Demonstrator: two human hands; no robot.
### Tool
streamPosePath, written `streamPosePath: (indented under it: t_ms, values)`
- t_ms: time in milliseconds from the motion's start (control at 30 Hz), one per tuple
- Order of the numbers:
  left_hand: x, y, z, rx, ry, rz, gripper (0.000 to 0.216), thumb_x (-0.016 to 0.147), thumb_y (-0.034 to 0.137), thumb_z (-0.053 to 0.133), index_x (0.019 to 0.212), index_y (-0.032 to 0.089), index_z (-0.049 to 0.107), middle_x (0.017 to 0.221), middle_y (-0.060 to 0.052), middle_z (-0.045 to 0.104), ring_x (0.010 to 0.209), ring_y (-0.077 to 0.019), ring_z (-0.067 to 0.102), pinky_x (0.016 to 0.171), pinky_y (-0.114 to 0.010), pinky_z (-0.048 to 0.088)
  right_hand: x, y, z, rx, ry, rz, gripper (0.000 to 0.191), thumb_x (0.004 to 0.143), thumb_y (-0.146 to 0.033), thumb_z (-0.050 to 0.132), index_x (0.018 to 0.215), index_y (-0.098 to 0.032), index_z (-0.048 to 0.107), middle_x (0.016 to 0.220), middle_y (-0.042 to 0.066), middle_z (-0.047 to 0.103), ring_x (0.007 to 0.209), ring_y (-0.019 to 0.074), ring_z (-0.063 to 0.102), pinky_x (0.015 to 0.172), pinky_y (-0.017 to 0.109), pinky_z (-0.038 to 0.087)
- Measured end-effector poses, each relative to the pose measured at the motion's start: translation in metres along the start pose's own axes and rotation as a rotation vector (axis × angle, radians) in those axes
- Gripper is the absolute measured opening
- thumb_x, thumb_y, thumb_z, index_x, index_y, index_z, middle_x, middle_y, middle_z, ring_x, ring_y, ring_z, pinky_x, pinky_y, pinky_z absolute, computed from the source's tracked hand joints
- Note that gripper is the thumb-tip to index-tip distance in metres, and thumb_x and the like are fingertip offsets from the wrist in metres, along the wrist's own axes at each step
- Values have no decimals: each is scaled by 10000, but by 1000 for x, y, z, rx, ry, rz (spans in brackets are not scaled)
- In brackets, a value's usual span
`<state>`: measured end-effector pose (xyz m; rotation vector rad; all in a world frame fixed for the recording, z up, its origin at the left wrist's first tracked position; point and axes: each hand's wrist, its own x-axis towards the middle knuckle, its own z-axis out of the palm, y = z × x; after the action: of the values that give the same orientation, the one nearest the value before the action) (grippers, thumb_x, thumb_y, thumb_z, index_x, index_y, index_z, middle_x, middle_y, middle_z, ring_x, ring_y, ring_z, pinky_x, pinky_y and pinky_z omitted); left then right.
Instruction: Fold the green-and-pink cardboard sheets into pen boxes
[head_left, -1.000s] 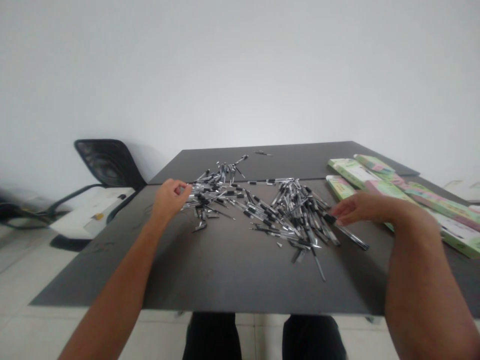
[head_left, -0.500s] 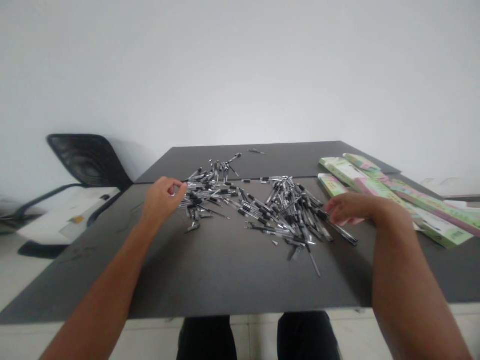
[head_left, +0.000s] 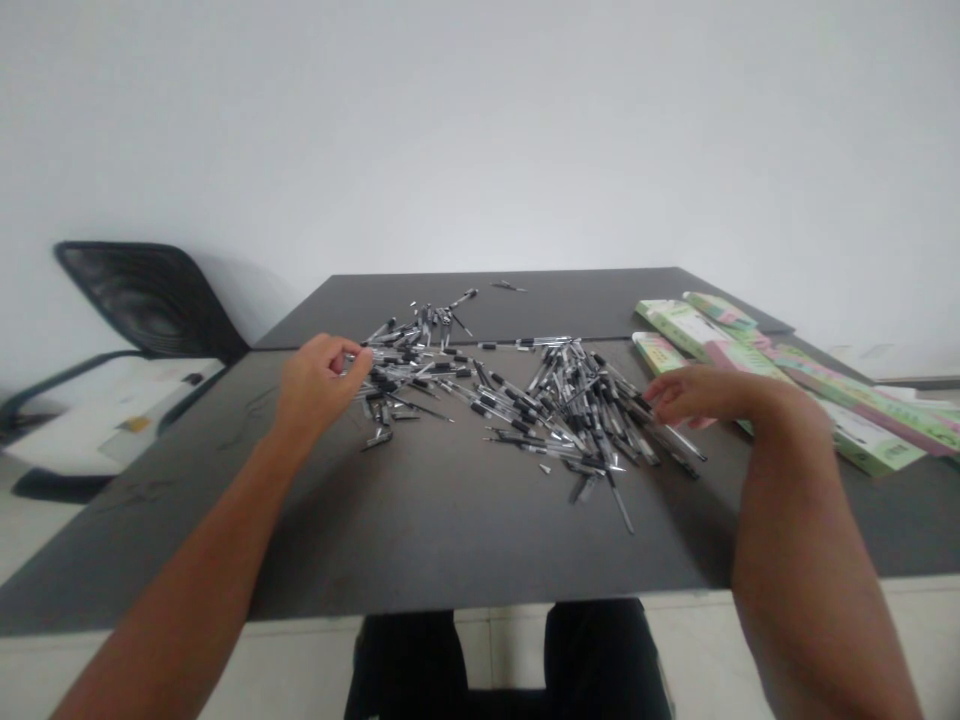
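The left forearm reaches forward across the tabletop, its left hand raised at the near-left edge of the left pen pile, fingers curled and thumb drawn close to the forefinger; whether that grip is clamped on anything cannot be told. The right wrist is bent sharply inward, the right hand palm down with fingers curled at the outer side of the right pen pile; whether its grip is closed on a pen cannot be told. Loose pens join both piles mid-tabletop. Long green, white and pink cartons lie overlapping to the right, contents not visible. A white box sits at the black chair, contents likewise unseen.
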<state>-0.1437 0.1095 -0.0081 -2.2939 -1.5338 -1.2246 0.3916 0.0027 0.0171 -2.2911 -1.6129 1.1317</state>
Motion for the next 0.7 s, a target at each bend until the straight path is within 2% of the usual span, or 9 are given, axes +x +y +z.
streamPosePath:
  t_ms: [67,167,267,333,433,533,633,700]
  values:
    - [-2,9,1,-26,34,21,240,944,395,655,807,202,696,634,43,421,598,-161,429,620,-326,302,-6,-7,-3,-8,111,-94,484,710,-316,843,1168,-198,742,1152,140,813,903,264,774,706,314,631]
    - [-9,31,4,-81,80,72,231,957,357,679,787,201,696,620,55,408,579,-145,425,602,-312,307,-19,-32,6,119,315,-413,541,763,-393,870,1254,-209,740,998,83,784,747,193,709,634,287,602]
    - [-21,64,6,-166,82,187,231,977,323,702,783,197,704,633,53,473,580,-129,471,598,-286,357,-35,-70,34,433,271,-734,650,790,-384,898,1392,-236,704,893,5,709,643,123,632,562,246,584]
    - [-32,87,6,-238,38,266,177,989,296,714,846,194,735,680,39,574,598,-122,532,597,-264,409,-43,-95,59,545,175,-833,569,825,-362,895,1359,-242,742,842,-15,675,649,122,641,558,244,609]
    - [-50,116,4,-399,-98,387,128,1008,296,724,1055,190,781,911,-30,775,758,-141,694,684,-251,531,-49,-120,95,645,51,-915,346,847,-373,902,1146,-222,820,829,-1,711,637,117,655,553,246,632]
    - [-65,131,5,-533,-215,413,277,1016,354,740,1230,179,764,1143,-87,831,914,-176,781,799,-269,616,-49,-132,121,745,-11,-936,277,830,-374,931,1029,-216,820,845,7,764,618,105,669,562,232,635]
    - [-71,135,8,-563,-260,363,237,1049,341,706,1209,183,777,1122,-71,852,971,-186,814,910,-277,633,-48,-136,137,792,-40,-921,282,781,-355,973,961,-212,811,788,-3,782,601,96,686,571,196,607]
    - [-72,133,10,-544,-255,313,179,1063,315,688,1138,194,797,1052,-41,868,924,-172,827,885,-252,633,-48,-139,145,772,-21,-905,283,759,-353,988,944,-214,824,799,-2,796,589,87,682,557,178,583]
